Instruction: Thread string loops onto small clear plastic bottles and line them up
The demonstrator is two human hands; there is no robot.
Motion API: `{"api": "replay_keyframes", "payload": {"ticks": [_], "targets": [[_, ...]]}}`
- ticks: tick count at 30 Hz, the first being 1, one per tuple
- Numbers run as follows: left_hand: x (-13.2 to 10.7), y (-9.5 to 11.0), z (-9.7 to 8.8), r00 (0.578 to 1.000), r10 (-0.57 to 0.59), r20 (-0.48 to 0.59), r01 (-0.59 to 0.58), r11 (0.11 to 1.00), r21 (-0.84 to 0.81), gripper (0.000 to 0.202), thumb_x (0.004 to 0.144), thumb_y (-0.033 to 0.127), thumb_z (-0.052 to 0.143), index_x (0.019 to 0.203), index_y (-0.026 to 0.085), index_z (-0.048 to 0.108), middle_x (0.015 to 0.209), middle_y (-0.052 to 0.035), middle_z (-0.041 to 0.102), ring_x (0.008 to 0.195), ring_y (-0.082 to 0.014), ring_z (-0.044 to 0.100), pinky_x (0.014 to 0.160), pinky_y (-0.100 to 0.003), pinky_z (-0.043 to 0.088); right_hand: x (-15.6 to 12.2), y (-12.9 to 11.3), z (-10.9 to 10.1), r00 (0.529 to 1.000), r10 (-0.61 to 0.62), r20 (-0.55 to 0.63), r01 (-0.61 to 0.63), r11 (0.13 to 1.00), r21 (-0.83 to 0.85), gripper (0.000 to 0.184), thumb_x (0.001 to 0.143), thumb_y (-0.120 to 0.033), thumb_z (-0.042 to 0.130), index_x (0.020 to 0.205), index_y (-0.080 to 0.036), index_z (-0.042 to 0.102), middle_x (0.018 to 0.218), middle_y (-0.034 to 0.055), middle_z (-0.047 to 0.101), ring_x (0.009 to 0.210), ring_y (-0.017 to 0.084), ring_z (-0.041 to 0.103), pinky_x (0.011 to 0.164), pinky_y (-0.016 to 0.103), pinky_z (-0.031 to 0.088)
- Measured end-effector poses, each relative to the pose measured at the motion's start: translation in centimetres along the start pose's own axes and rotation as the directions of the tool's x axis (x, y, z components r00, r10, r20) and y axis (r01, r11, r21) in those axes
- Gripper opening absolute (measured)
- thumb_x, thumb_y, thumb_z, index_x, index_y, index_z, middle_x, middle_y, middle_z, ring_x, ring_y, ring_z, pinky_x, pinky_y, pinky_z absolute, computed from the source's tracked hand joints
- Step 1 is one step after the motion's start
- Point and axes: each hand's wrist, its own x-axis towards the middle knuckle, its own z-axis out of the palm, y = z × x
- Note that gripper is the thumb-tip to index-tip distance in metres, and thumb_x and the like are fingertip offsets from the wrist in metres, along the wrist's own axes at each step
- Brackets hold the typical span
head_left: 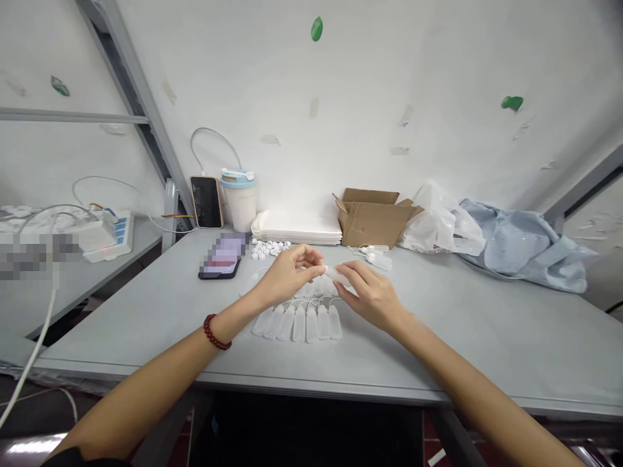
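Translucent bottle (335, 275): pinched by left hand (290, 275) and right hand (372, 295), just beyond bottle row (298, 323); cannot tell contents.

Your grey surface (462, 337) carries a row of translucent bottles (298, 324) before you, with white caps (270, 250) beyond them, beside a flat-lying phone (226, 253). Along the back you have an upright phone (206, 201), a lidded cup (239, 202), a white stack (296, 227), an open cardboard box (372, 224) with more bottles (379, 261) before it, a white plastic bag (440, 224) and pale blue fabric (525, 240).
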Motion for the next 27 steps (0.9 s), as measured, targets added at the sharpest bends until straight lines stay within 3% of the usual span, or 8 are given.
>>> {"api": "replay_keyframes", "payload": {"ticks": [4,10,15,18,21,23,27], "targets": [[0.01,0.06,-0.44,0.999,0.002,0.032,-0.003,0.999,0.036,0.017,0.077,0.03,0.061,0.081,0.015,0.053,0.079,-0.0021,0.059,0.071,-0.0127,0.056,0.061,-0.026,0.048,-0.11,0.14,0.09,1.0,0.012,0.028,-0.013,0.999,0.051,0.02,0.088,-0.018,0.047,0.106,-0.016,0.055,0.089,0.0098,0.064,0.077,0.018,0.06,0.062,0.028,0.049],[-0.14,-0.34,-0.11,1.0,0.023,-0.002,-0.023,0.997,0.073,0.018,0.078,0.032,0.06,0.078,0.016,0.052,0.08,-0.002,0.058,0.072,-0.013,0.056,0.062,-0.027,0.048,-0.05,0.5,0.1,1.0,0.019,0.012,-0.02,0.993,0.113,0.023,0.088,-0.016,0.046,0.11,-0.014,0.052,0.09,0.0127,0.062,0.082,0.021,0.057,0.069,0.034,0.049],[-0.02,-0.45,0.35,1.0,0.011,-0.029,-0.011,1.0,-0.014,0.02,0.077,0.032,0.061,0.077,0.016,0.05,0.077,-0.0018,0.06,0.074,-0.0144,0.059,0.061,-0.027,0.051,0.09,0.43,0.08,0.998,0.048,-0.045,-0.041,0.986,0.16,0.022,0.09,-0.018,0.045,0.111,-0.017,0.053,0.086,0.0107,0.063,0.078,0.021,0.057,0.066,0.034,0.049],[0.07,-0.24,0.44,0.998,-0.057,-0.026,0.054,0.993,-0.102,0.022,0.076,0.033,0.064,0.083,0.015,0.051,0.076,-0.0023,0.061,0.074,-0.0159,0.062,0.061,-0.028,0.052,0.17,0.2,0.03,0.995,0.072,-0.071,-0.059,0.984,0.167,0.02,0.089,-0.018,0.046,0.108,-0.017,0.053,0.083,0.01,0.063,0.074,0.02,0.057,0.064,0.034,0.048],[0.07,-0.09,0.35,0.99,-0.133,0.049,0.139,0.979,-0.15,0.027,0.078,0.037,0.062,0.087,0.012,0.058,0.078,-0.0058,0.064,0.073,-0.0165,0.064,0.065,-0.031,0.053,0.28,0.0,-0.02,0.993,0.073,-0.098,-0.054,0.982,0.179,0.018,0.089,-0.016,0.047,0.106,-0.016,0.053,0.082,0.0105,0.063,0.073,0.019,0.056,0.063,0.033,0.048],[0.04,-0.11,0.24,0.977,-0.167,0.134,0.187,0.97,-0.155,0.033,0.081,0.043,0.057,0.08,0.01,0.062,0.078,-0.0083,0.065,0.072,-0.0163,0.064,0.067,-0.03,0.053,0.33,-0.05,-0.06,0.991,0.078,-0.109,-0.056,0.98,0.192,0.017,0.088,-0.016,0.048,0.105,-0.016,0.053,0.081,0.0104,0.063,0.073,0.019,0.056,0.063,0.032,0.048],[-0.05,-0.26,0.14,0.942,-0.218,0.254,0.265,0.95,-0.167,0.042,0.083,0.05,0.051,0.071,0.011,0.061,0.075,-0.0082,0.063,0.066,-0.0162,0.063,0.055,-0.025,0.051,0.35,-0.02,-0.18,0.989,0.109,-0.096,-0.084,0.969,0.232,0.018,0.089,-0.017,0.047,0.106,-0.018,0.053,0.081,0.0092,0.064,0.073,0.019,0.058,0.061,0.031,0.047]]}}
